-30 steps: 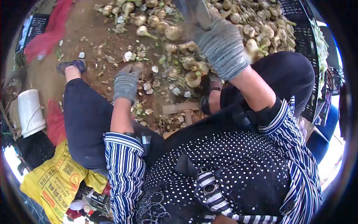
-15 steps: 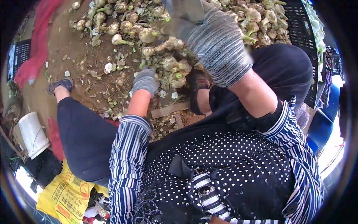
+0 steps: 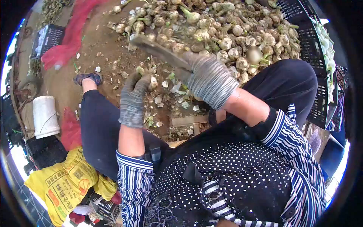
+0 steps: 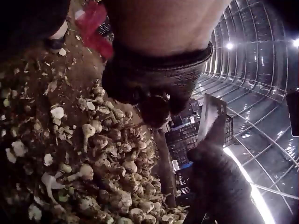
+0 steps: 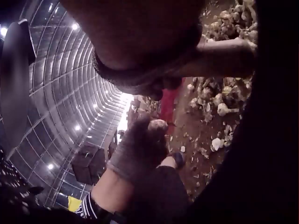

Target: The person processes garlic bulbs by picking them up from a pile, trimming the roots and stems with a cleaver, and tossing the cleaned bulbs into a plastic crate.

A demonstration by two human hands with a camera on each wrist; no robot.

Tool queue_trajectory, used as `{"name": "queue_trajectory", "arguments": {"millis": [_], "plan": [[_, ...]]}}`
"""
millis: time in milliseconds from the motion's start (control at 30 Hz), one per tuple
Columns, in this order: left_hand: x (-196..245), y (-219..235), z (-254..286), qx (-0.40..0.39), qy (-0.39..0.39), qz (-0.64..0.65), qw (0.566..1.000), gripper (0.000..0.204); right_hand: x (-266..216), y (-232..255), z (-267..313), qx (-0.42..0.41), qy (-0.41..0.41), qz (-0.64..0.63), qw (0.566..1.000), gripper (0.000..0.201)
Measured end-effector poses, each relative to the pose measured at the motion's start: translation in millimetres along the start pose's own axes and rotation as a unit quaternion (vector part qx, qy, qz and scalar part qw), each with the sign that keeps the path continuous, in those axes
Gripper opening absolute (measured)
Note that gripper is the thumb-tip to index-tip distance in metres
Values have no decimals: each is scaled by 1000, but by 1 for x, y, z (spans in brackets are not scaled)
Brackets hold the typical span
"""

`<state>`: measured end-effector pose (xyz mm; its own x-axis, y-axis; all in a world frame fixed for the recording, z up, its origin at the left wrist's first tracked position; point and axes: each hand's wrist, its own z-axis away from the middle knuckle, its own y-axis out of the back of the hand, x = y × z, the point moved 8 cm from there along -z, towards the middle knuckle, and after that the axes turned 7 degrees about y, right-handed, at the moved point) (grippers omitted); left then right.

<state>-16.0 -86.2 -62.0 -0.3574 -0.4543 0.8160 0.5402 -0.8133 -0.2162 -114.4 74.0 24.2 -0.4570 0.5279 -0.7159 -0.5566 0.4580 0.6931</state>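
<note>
My gloved left hand [image 3: 133, 99] pinches a garlic bulb [image 3: 152, 83] between thumb and fingers, above the littered ground; the bulb [image 5: 159, 125] also shows at the fingertips in the right wrist view. With my gloved right hand [image 3: 210, 77] I grip a broad-bladed knife [image 3: 162, 52]. Its blade points left across the heap, beyond the left hand and apart from it. The handle is hidden inside the fist. In the left wrist view the flat of the knife blade [image 4: 212, 112] stands up from the right hand [image 4: 217, 182].
A large heap of garlic bulbs [image 3: 238, 34] lies ahead, with peelings and scraps [image 3: 113, 72] left of it. A black crate [image 3: 321, 75] stands at the right. Left are a white bucket [image 3: 46, 117], red netting [image 3: 70, 45] and a yellow sack [image 3: 62, 181].
My left hand reached right to bulbs at the heap's near edge, then came back left with a bulb. The knife has swung from pointing away to pointing left. The head view has shifted.
</note>
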Motion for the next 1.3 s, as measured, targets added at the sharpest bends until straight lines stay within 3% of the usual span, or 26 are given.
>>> {"name": "queue_trajectory", "arguments": {"millis": [33, 67, 200, 300, 367, 433, 467, 567, 633, 700, 733, 767, 933, 1067, 1133, 1233, 1267, 1300], "plan": [[15, 5, 11, 75, -70, -84, 991, 24, 0, -4, 0, 1, 6, 2, 1000, 22], [23, 7, 17, 101, -78, -85, 988, 22, 1, -11, 0, -22, -5, 12, 1000, 22], [36, 3, 23, 36, -93, 73, 992, 26, -6, -14, 2, -32, -16, 39, 999, 21], [13, -10, 24, 55, 22, 256, 965, 31, -4, -17, -1, -35, -30, 18, 999, 20], [13, -20, 24, 23, 20, 268, 963, 31, -2, -20, -2, -21, -24, 13, 999, 19], [9, -28, 28, -20, 69, 201, 977, 34, -4, -13, -2, -26, -43, 5, 999, 19], [11, -36, 27, -87, 61, 209, 972, 40, -7, -9, -2, -18, -32, 25, 999, 19], [14, -45, 31, -116, 74, 113, 984, 48, -9, -10, -4, -35, -11, 78, 996, 17], [14, -43, 33, -125, 68, 71, 987, 49, -29, -14, -1, -42, 122, 178, 976, 13], [13, -37, 32, -156, 20, -29, 987, 47, -35, -20, 1, -60, 150, 230, 960, 13], [13, -29, 25, -145, 5, -172, 974, 46, -42, -19, 1, -69, 172, 245, 952, 14], [14, -25, 21, -139, -36, -213, 966, 46, -48, -21, 2, -78, 193, 260, 943, 15], [25, -29, 35, -133, -75, -153, 976, 46, -68, -18, 11, -28, 302, 277, 911, 18], [27, -31, 43, -143, -65, -121, 980, 46, -67, -26, 8, -38, 300, 294, 907, 17], [31, -31, 46, -141, -59, -114, 982, 46, -60, -29, 4, -64, 284, 312, 904, 44], [34, -31, 55, -123, -24, -58, 990, 46, -44, -22, -2, -30, 264, 351, 898, 38], [38, -32, 59, -114, -7, -21, 993, 46, -16, -17, -14, -61, 170, 297, 938, 25], [38, -29, 56, -115, -10, -24, 993, 46, 35, -12, -29, -93, 16, 325, 941, 16]]}}
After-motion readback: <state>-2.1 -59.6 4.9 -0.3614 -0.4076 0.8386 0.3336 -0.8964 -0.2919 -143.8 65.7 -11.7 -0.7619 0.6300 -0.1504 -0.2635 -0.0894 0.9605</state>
